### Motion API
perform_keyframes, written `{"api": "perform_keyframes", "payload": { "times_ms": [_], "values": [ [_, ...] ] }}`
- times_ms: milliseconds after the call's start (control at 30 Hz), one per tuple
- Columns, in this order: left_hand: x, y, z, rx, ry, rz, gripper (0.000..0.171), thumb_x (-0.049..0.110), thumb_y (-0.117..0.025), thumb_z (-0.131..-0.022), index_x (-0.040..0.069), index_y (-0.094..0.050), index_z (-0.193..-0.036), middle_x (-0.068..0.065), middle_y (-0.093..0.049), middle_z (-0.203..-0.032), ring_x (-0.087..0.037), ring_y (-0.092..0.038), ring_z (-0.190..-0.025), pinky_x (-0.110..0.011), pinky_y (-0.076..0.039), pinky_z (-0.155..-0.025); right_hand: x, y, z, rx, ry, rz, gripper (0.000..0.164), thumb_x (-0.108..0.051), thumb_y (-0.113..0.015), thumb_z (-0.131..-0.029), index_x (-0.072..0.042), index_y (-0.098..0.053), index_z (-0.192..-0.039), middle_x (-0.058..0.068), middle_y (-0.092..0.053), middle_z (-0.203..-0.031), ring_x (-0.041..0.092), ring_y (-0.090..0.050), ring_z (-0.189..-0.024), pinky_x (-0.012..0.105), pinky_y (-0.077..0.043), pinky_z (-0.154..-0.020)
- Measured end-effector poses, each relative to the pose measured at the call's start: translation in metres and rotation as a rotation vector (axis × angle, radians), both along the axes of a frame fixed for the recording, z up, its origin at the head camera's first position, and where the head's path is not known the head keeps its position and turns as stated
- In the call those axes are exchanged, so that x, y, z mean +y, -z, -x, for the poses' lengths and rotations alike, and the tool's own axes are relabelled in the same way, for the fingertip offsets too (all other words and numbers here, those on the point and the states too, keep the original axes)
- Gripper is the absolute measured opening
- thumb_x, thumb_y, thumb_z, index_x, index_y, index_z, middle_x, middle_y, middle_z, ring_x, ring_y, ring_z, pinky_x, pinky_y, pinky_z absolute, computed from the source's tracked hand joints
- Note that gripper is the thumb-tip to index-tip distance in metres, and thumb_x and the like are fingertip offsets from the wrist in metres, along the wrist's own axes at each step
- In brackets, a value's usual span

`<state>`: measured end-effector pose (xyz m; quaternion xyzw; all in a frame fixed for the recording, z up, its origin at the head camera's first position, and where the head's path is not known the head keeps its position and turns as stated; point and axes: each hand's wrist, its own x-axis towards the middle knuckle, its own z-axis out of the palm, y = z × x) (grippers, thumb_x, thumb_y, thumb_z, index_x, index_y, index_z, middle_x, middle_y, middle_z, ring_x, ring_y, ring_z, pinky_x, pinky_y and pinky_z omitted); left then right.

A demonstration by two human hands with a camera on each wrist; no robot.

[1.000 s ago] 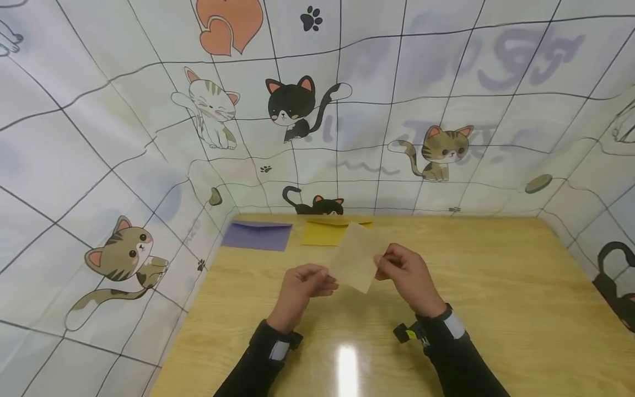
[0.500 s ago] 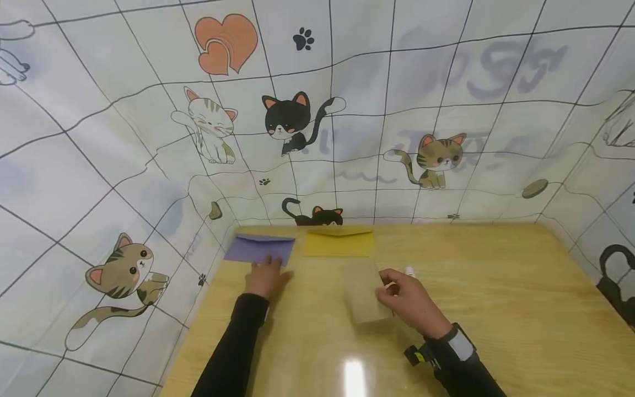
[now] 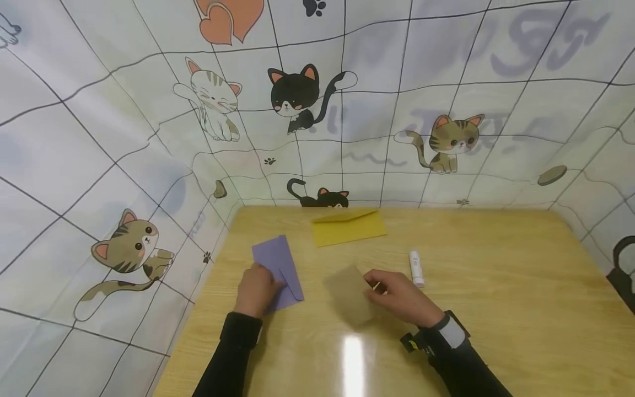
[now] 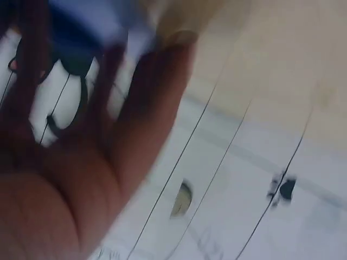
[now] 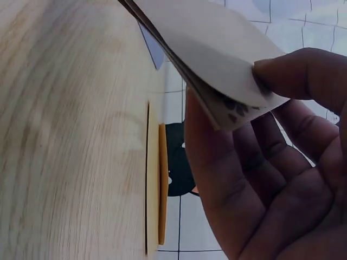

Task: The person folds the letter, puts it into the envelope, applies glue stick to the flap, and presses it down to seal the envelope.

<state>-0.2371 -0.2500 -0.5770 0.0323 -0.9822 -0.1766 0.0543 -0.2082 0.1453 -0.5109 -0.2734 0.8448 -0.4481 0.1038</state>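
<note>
My left hand [image 3: 254,292] grips the left side of a purple envelope [image 3: 286,262], which lies at a slant with its flap toward the right. In the left wrist view the envelope [image 4: 89,24] is a blur at the fingers. With thumb and fingers, my right hand [image 3: 401,299] pinches the right edge of a folded beige card [image 3: 349,294] above the table. Dark printed marks show between the card's layers [image 5: 211,49] in the right wrist view. Just beyond that hand lies a white capped tube [image 3: 415,268], like a glue stick.
A yellow envelope [image 3: 349,230] lies tilted near the back of the wooden table [image 3: 486,264]. Cat-printed white cloth [image 3: 367,121] hangs behind the table and along both sides.
The left hand let go of the card, reached the purple envelope, and drew it nearer while turning it. The right hand lowered the card. The yellow envelope appears more tilted.
</note>
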Motion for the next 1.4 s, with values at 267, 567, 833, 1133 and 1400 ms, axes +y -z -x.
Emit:
{"api": "perform_keyframes", "payload": {
  "times_ms": [267, 567, 833, 1133, 1400],
  "values": [
    [0.003, 0.009, 0.011, -0.075, -0.138, -0.102, 0.124, 0.033, -0.115, -0.061, -0.019, -0.045, -0.149, -0.045, -0.057, -0.122, -0.054, -0.069, -0.097, -0.064, -0.065, -0.084, -0.015, 0.005, -0.006, 0.047, -0.098, -0.012, 0.016, -0.014, -0.073, -0.109, -0.010, -0.077, -0.124, 0.007, -0.081, -0.118, 0.005, -0.073, -0.096, 0.026, -0.062, -0.084],
    [0.009, 0.010, -0.004, 0.045, -0.025, -0.411, 0.126, 0.036, -0.098, -0.089, -0.008, -0.014, -0.173, -0.047, -0.073, -0.119, -0.057, -0.079, -0.103, -0.060, -0.067, -0.082, -0.051, 0.005, -0.028, 0.069, -0.202, 0.055, 0.010, -0.016, -0.070, -0.111, -0.012, -0.073, -0.120, 0.004, -0.083, -0.115, 0.008, -0.080, -0.103, 0.025, -0.064, -0.087],
    [0.080, -0.071, -0.048, -0.033, 0.091, -1.020, 0.049, 0.025, -0.047, -0.120, 0.003, -0.035, -0.162, -0.029, -0.059, -0.148, -0.039, -0.069, -0.127, -0.051, -0.062, -0.103, -0.068, -0.008, -0.033, 0.126, -0.057, 0.096, 0.007, -0.017, -0.061, -0.117, -0.011, -0.064, -0.119, 0.009, -0.079, -0.099, -0.004, -0.062, -0.079, 0.020, -0.052, -0.068],
    [0.093, -0.071, -0.049, -0.203, 0.267, -1.130, 0.062, 0.010, -0.050, -0.119, 0.018, -0.028, -0.176, -0.030, -0.072, -0.133, -0.024, -0.079, -0.102, -0.038, -0.068, -0.072, -0.048, -0.020, -0.018, 0.114, 0.302, 0.113, 0.014, -0.016, -0.062, -0.117, -0.008, -0.065, -0.128, 0.021, -0.083, -0.119, 0.012, -0.066, -0.076, 0.023, -0.049, -0.058],
    [0.099, -0.064, -0.044, -0.371, 0.476, -1.227, 0.070, 0.013, -0.055, -0.119, 0.030, -0.025, -0.180, -0.036, -0.067, -0.151, -0.029, -0.083, -0.111, -0.045, -0.072, -0.080, -0.028, -0.027, -0.003, 0.336, 0.674, 0.261, 0.012, -0.010, -0.062, -0.116, 0.001, -0.060, -0.115, 0.023, -0.064, -0.082, 0.009, -0.058, -0.070, 0.022, -0.040, -0.059]
  ]
}}
